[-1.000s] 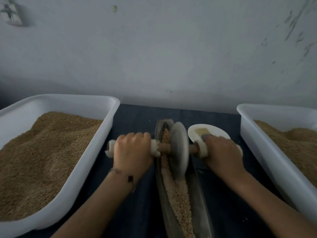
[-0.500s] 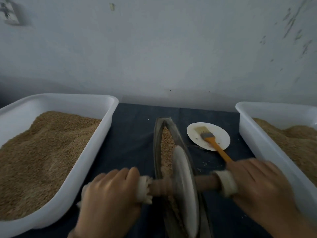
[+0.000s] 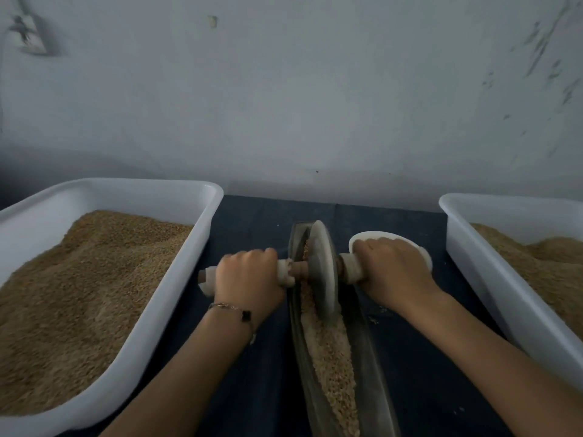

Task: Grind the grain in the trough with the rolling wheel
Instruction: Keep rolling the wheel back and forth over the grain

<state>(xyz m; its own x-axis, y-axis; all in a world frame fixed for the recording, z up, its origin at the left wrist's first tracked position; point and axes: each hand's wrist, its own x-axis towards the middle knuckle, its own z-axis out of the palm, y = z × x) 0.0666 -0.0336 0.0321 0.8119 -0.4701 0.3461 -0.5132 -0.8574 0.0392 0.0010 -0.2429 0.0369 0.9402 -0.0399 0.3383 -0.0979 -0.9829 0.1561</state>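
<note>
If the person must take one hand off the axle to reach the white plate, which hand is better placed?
The right hand: it grips the axle end directly in front of the white plate. The left hand is across the trough.

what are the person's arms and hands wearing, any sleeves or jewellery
Both forearms are bare, with no sleeves in view and no gloves. The left hand has a thin chain bracelet at the wrist, carrying a small dark charm. The right hand and its wrist show no jewellery. No rings can be made out on either hand.
</note>
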